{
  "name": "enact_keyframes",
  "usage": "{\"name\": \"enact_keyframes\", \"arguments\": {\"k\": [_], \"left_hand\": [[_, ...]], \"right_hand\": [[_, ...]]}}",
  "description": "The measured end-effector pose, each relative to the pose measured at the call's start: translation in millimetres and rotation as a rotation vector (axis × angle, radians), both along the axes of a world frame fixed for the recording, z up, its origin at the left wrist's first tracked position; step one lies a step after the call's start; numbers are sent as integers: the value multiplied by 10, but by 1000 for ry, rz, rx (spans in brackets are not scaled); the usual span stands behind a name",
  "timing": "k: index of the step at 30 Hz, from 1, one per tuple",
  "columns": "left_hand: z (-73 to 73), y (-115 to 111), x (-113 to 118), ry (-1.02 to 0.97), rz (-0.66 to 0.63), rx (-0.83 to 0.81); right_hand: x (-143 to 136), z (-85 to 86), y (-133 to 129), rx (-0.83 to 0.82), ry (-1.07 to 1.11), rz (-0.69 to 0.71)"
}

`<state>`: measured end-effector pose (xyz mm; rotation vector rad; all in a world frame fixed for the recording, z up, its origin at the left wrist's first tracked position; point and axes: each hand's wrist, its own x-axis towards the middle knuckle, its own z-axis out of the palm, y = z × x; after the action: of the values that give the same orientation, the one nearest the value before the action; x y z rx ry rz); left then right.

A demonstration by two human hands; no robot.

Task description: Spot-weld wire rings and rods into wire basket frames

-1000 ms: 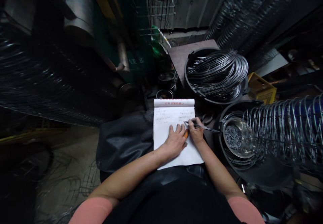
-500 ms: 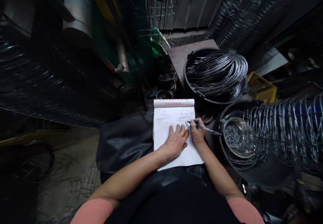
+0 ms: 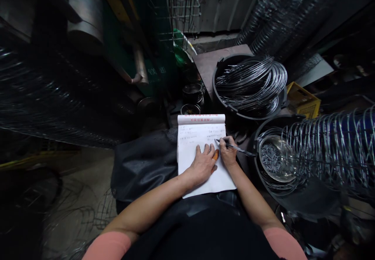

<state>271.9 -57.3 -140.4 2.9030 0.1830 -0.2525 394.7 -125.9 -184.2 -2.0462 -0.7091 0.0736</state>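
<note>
A white notepad (image 3: 190, 162) with red print on its folded-back top sheet rests on my lap, over dark clothing. Rows of handwriting cover its upper part. My left hand (image 3: 203, 163) lies spread on the page, fingers pointing up the sheet, with an orange wrap around one finger. At the pad's right edge, my right hand (image 3: 228, 151) grips a pen (image 3: 240, 149) between thumb and fingers. The pen's tip meets the paper near the last written line, and its back end points right. What lies under my left palm is hidden.
Right of the pad, a black tub (image 3: 222, 105) holds coiled wire (image 3: 260, 82). Nearer, a metal bowl (image 3: 288, 160) of small metal pieces sits in another tub beside a large wire coil (image 3: 334, 150). A yellow crate (image 3: 304, 99) stands behind. Green machinery (image 3: 158, 82) rises at front left.
The camera view has shifted very slightly. The pen tip and my right hand have moved a tiny bit on the page; my left hand stays in place.
</note>
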Motion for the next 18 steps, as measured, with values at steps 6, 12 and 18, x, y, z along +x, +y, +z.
{"name": "enact_keyframes", "arguments": {"k": [6,12,18], "left_hand": [[-17,3,0,14,-1,5],[-13,2,-3,5,1,0],[2,2,-5,-3,-4,12]], "right_hand": [[6,-7,-20,-18,-25,21],[6,-10,-24,-17,-24,32],[-2,9,-1,3,-23,-26]]}}
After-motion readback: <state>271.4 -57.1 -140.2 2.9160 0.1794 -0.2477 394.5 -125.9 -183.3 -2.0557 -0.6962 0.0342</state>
